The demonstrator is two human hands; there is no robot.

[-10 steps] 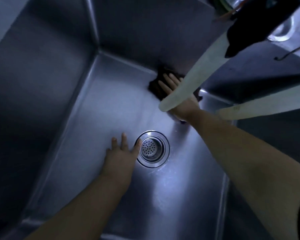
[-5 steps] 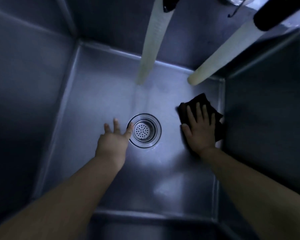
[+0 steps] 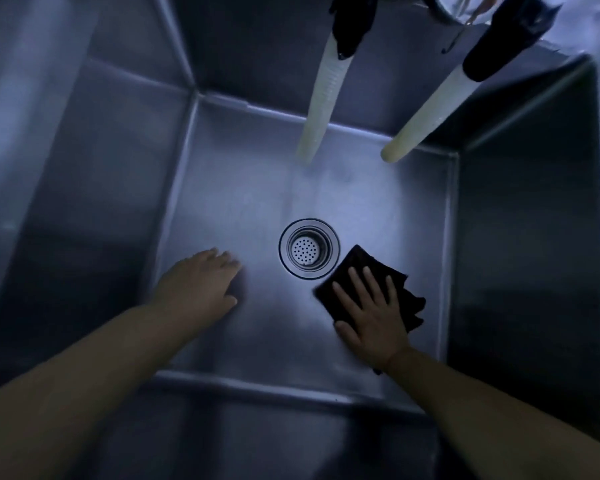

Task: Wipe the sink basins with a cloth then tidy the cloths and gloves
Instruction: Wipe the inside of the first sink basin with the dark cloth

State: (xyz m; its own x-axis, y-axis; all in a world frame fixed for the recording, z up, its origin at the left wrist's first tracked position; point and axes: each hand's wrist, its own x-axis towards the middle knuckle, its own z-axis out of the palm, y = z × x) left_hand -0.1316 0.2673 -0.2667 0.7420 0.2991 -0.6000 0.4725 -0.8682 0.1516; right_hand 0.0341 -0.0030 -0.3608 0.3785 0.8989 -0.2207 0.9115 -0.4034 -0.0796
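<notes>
I look straight down into a deep steel sink basin [image 3: 239, 188]. A dark cloth [image 3: 400, 284] lies flat on its floor, just right of and below the round drain strainer [image 3: 309, 249]. My right hand [image 3: 369, 311] presses on the cloth with fingers spread and straight. My left hand [image 3: 201, 284] rests flat on the bare basin floor to the left of the drain, holding nothing. No gloves are in view.
Two pale hoses hang into the basin from above, one hose [image 3: 321, 102] over the middle and another hose [image 3: 426, 112] to the right, each with a dark fitting at its top. Steep basin walls [image 3: 520, 258] close in on all sides.
My right hand slid the cloth from the far right corner toward me, to the floor beside the drain. My left hand moved left, away from the drain rim.
</notes>
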